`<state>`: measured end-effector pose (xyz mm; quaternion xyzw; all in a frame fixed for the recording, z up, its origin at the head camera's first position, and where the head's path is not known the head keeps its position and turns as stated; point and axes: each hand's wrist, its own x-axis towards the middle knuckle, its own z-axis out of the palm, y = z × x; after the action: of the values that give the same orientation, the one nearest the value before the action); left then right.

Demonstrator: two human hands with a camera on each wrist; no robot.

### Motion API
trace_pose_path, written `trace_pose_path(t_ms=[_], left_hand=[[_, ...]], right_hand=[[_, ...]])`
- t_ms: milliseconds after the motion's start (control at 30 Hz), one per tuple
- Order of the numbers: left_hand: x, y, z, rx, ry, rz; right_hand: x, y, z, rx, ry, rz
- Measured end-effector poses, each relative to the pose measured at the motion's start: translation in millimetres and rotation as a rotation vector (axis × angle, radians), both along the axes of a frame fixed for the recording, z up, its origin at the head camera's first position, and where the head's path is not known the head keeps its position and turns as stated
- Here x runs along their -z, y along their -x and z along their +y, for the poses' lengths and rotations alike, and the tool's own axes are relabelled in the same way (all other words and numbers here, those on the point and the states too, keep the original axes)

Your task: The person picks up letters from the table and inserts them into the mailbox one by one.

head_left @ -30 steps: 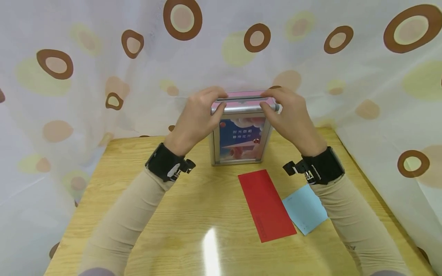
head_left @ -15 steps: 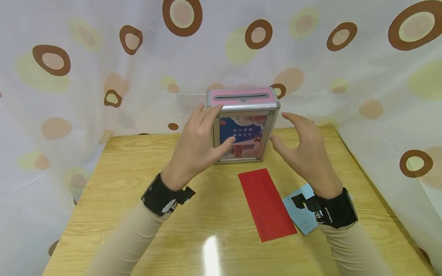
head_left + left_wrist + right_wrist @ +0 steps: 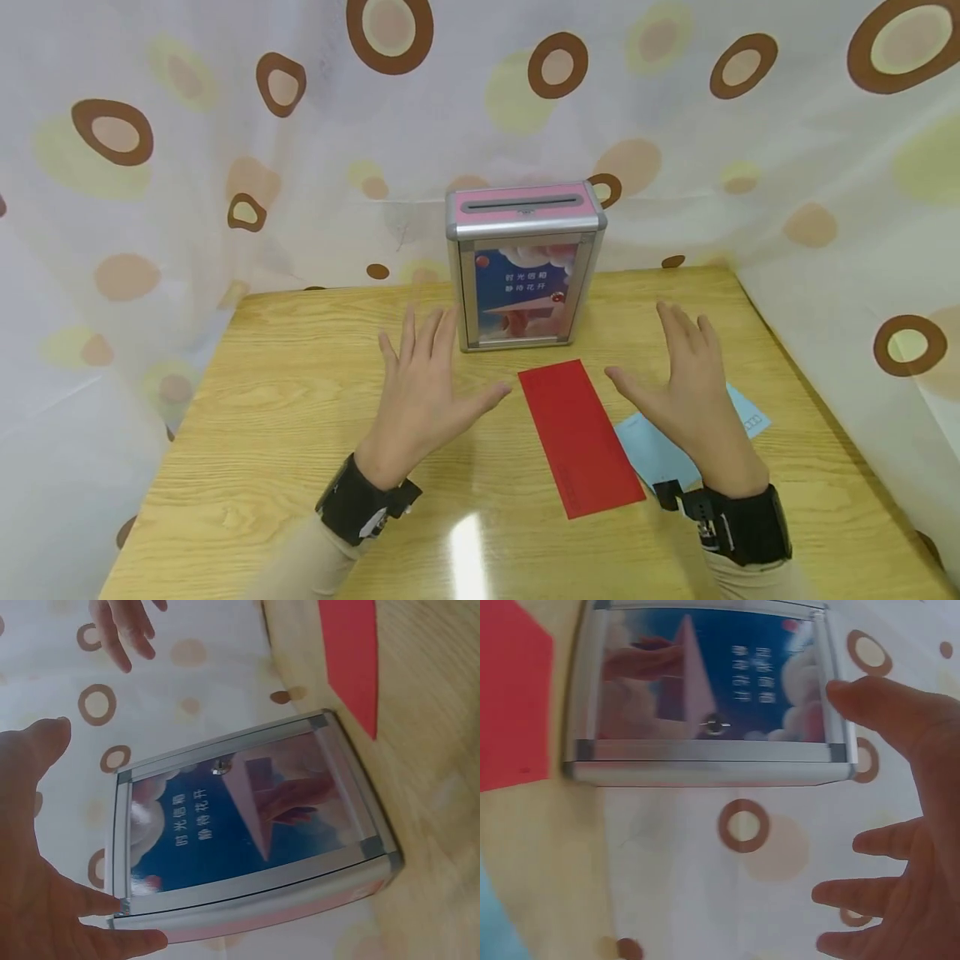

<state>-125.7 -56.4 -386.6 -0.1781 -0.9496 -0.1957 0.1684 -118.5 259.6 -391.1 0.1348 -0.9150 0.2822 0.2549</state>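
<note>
A silver-framed letter box (image 3: pixel 525 292) stands upright at the back of the table, its pink top cut by a slot. Its front panel (image 3: pixel 232 810) carries a blue picture with Chinese characters and a small round lock (image 3: pixel 715 724). In the head view my left hand (image 3: pixel 420 400) is in front of the box and to its left, fingers spread and holding nothing. My right hand (image 3: pixel 690 400) is raised with thumb and fingers apart over a light blue envelope (image 3: pixel 645 450), partly covering it. A red envelope (image 3: pixel 581 442) lies flat between the hands.
The wooden table (image 3: pixel 285 375) carries a bright light reflection (image 3: pixel 468 554) near its front. Behind and at both sides hangs a white cloth (image 3: pixel 322 150) with brown rings and pale spots, close behind the box.
Both hands have let go of the box's top edge and drawn back toward the body, spreading their fingers. The box and the red envelope have stayed in place.
</note>
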Motion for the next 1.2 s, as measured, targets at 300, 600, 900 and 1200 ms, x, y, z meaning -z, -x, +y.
trace_pose_path(t_ms=[300,600,900,1200], left_hand=[[46.6,-24.3,-2.8,-0.062,0.125,-0.124],[74.5,-58.9,3.1,-0.051,0.143,-0.24],[92.4,-74.5,6.0,-0.019,0.124,-0.3],[94.9,-80.3,18.2,0.06,-0.013,-0.346]], right_hand=[[56.2,-44.1,-10,0.079,-0.112,-0.24],[83.8,-77.7,-11,0.148,-0.114,-0.448],[95.6,-80.0,-17,0.203,-0.094,-0.489],[100.5,-75.0,-19,0.22,-0.048,-0.575]])
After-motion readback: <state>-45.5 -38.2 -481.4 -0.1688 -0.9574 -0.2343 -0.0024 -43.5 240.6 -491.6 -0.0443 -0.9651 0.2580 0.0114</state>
